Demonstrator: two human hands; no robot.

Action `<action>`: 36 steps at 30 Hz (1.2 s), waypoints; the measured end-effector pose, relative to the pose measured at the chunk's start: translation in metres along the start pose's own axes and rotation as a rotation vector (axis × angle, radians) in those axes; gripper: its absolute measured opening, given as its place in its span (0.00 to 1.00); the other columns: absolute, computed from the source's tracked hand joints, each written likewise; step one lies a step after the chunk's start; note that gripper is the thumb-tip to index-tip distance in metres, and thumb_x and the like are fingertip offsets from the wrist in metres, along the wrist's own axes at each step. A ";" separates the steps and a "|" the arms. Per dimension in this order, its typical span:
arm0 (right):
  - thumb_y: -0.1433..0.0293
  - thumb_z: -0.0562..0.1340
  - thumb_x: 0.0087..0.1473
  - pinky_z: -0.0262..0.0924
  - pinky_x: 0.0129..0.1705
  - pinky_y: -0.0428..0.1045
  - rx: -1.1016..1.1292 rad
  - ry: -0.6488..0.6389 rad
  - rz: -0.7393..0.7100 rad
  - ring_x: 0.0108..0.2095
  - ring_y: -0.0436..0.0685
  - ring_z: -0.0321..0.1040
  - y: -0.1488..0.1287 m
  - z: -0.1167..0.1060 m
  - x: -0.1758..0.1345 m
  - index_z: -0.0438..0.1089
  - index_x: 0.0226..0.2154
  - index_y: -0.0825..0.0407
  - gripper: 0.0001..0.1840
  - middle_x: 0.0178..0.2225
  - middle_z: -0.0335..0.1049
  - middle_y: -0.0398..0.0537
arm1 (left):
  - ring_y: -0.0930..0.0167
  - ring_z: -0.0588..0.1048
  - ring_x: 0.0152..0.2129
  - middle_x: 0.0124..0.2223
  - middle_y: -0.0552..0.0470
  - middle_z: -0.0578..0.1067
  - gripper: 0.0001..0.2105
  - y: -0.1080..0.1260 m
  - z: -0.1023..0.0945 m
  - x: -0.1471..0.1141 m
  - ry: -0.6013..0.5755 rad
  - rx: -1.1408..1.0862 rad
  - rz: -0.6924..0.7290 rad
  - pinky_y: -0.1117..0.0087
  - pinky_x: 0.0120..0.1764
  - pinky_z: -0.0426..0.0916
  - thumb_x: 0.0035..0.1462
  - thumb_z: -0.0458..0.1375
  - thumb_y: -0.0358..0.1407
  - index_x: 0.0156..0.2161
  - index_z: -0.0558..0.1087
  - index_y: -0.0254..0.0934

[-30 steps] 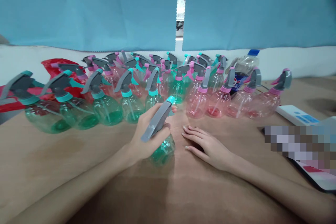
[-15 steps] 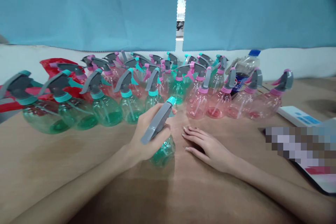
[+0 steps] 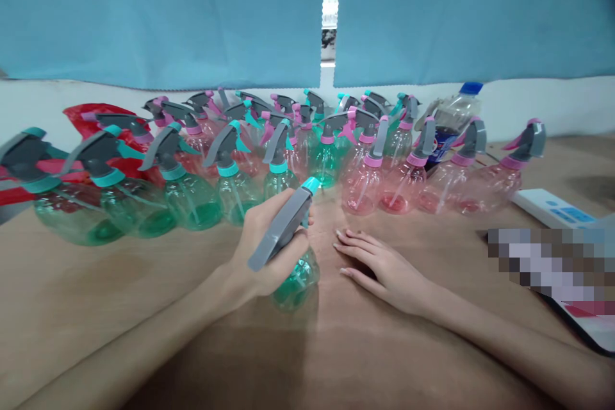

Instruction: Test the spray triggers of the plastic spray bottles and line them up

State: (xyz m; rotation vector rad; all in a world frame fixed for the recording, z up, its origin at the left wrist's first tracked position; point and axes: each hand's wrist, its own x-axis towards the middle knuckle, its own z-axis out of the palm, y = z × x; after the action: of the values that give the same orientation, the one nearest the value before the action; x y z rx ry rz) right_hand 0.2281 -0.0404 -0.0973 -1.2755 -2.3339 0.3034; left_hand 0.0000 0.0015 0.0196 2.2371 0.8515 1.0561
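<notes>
My left hand (image 3: 262,246) is wrapped round the neck of a green spray bottle (image 3: 296,280), just below its grey trigger head with a teal nozzle. The fingers on the far side are mostly hidden by that head. To the right, my right hand (image 3: 377,262) lies on the wooden table (image 3: 384,365) with its fingers stretched out, holding nothing. Beyond my hands, a front row has green spray bottles (image 3: 195,198) on the left and pink spray bottles (image 3: 398,189) on the right. More bottles of both colours stand behind them.
A red plastic bag (image 3: 98,118) lies behind the bottles at the left. A large clear bottle with a blue cap (image 3: 456,109) leans at the back right. A white box (image 3: 552,208) and a blurred-out flat object (image 3: 552,275) are at the right. Blue cloth (image 3: 168,19) hangs behind.
The view has shifted slightly. My left hand still grips the green spray bottle, its trigger head tilted a little further left. My right hand stays flat on the table.
</notes>
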 end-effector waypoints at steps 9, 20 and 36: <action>0.62 0.56 0.62 0.53 0.62 0.63 0.019 0.025 -0.003 0.62 0.62 0.56 0.000 0.000 0.000 0.64 0.58 0.50 0.23 0.60 0.63 0.53 | 0.74 0.63 0.21 0.27 0.57 0.66 0.06 -0.009 0.004 -0.001 0.026 -0.008 -0.004 0.70 0.26 0.59 0.49 0.51 0.30 0.34 0.68 0.38; 0.62 0.56 0.62 0.52 0.63 0.63 0.007 0.017 -0.005 0.62 0.62 0.56 0.000 0.000 0.000 0.64 0.58 0.51 0.23 0.60 0.63 0.53 | 0.74 0.62 0.19 0.26 0.58 0.65 0.15 -0.012 0.007 -0.002 0.047 -0.008 -0.034 0.70 0.26 0.61 0.51 0.53 0.30 0.46 0.70 0.39; 0.61 0.54 0.64 0.53 0.63 0.62 -0.021 -0.003 -0.016 0.62 0.62 0.55 0.000 -0.002 0.001 0.65 0.57 0.53 0.23 0.60 0.63 0.54 | 0.73 0.67 0.24 0.37 0.54 0.74 0.19 -0.012 0.009 -0.001 0.055 -0.093 -0.042 0.69 0.32 0.65 0.49 0.53 0.28 0.48 0.71 0.39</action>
State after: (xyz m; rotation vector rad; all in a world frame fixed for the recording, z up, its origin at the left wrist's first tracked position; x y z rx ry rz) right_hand 0.2282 -0.0400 -0.0952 -1.2669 -2.3543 0.2760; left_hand 0.0027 0.0073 0.0059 2.1128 0.8512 1.1191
